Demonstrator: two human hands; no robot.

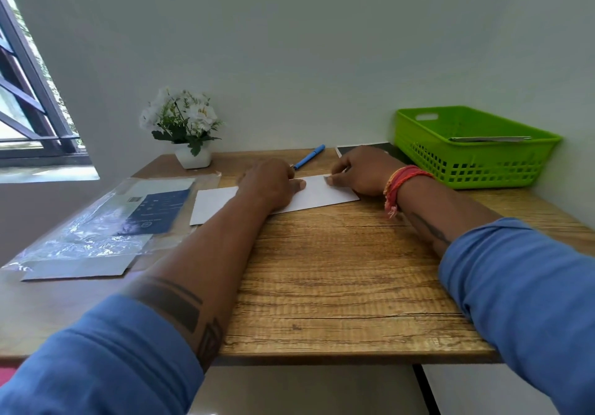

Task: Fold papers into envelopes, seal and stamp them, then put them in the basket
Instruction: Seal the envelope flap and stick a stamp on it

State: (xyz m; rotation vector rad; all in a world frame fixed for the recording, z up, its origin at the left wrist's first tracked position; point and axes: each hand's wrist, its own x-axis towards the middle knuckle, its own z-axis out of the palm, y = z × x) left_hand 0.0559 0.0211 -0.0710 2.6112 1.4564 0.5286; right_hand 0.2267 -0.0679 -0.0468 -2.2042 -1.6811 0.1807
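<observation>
Head view: the folded white paper point(325, 194) lies flat mid-desk point(338, 286), long axis running left-right, right end angled slightly away. The left hand point(269, 186) presses it down, fingers flat; the right hand point(360, 170) pinches its far right edge. Risk: uneven pressure may skew the crease, misaligning edges. The green basket point(476, 154) stands well right.

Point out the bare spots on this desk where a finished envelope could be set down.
Widest bare patch: the near table between the forearms, below the white paper. A smaller strip lies in front of the green basket. Crowded: the left side under the plastic-wrapped pack, and the back edge with flower pot and pen.
</observation>
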